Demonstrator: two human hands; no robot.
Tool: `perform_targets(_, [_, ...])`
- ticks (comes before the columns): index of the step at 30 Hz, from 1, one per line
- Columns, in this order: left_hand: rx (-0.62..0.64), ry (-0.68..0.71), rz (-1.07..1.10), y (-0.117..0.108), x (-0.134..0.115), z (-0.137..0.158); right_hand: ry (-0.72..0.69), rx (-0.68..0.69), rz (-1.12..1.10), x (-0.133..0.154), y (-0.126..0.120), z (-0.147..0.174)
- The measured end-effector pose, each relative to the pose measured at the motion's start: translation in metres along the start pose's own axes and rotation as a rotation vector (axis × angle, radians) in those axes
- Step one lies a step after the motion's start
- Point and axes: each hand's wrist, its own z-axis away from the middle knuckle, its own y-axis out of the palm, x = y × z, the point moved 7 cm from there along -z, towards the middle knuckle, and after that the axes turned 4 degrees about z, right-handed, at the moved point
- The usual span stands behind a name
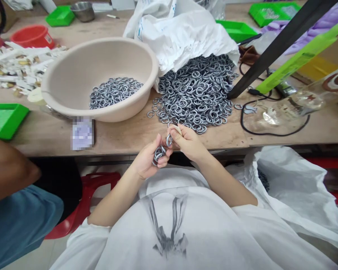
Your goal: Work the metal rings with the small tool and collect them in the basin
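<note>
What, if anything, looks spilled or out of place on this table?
The pile of gray rings looks spilled: it spreads from the mouth of the white bag straight onto the table. One stray ring lies apart on the right, beside the black cable.

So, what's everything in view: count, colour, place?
table: one, tan, across the middle
basin: one, beige, on table
sacks: two, white, table and lower right
rings: many, grey, in basin and by sack
trays: at least four, green, left and back
tub: at least one, red, back left
bowl: one, silver, back left
pieces: many, mostly white, left
pixelated item: one, lilac, before basin
post: one, black, right
strip: one, lime, beside post
cable: black, right
stool: at least one, red, lower left
co-worker's arm: one, bare, left edge
shirt: one, white, bottom
left hand: one, bare, holding rings
right hand: one, bare, pinching pale piece
</note>
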Motion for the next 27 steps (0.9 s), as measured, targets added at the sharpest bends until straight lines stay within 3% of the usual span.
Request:
perform_targets(3, [0.050,-0.074,0.032,0.008,0.005,0.005,-0.089,-0.033,0.143,0.004,0.001,0.002])
perform_targets(6, [-0.042,0.066,0.001,0.007,-0.001,0.007,-0.216,-0.085,0.299,0.016,0.002,0.007])
perform_targets(10, [-0.188,0.282,-0.099,0.003,-0.011,0.008,-0.234,-0.169,0.442,0.024,-0.001,0.012])
perform_targets(14, [-0.239,0.348,-0.087,0.004,-0.015,0.009,-0.314,-0.247,0.684,0.034,0.000,0.021])
perform_targets(18, [-0.296,0.380,-0.069,0.004,-0.017,0.010,-0.365,-0.167,0.952,0.038,0.012,0.029])
perform_targets(23, [-0.329,0.395,-0.079,0.005,-0.016,0.012,-0.368,-0.122,1.021,0.041,0.016,0.030])
perform_targets(27, [-0.318,0.405,-0.085,0.005,-0.017,0.011,-0.335,-0.116,0.927,0.039,0.016,0.031])
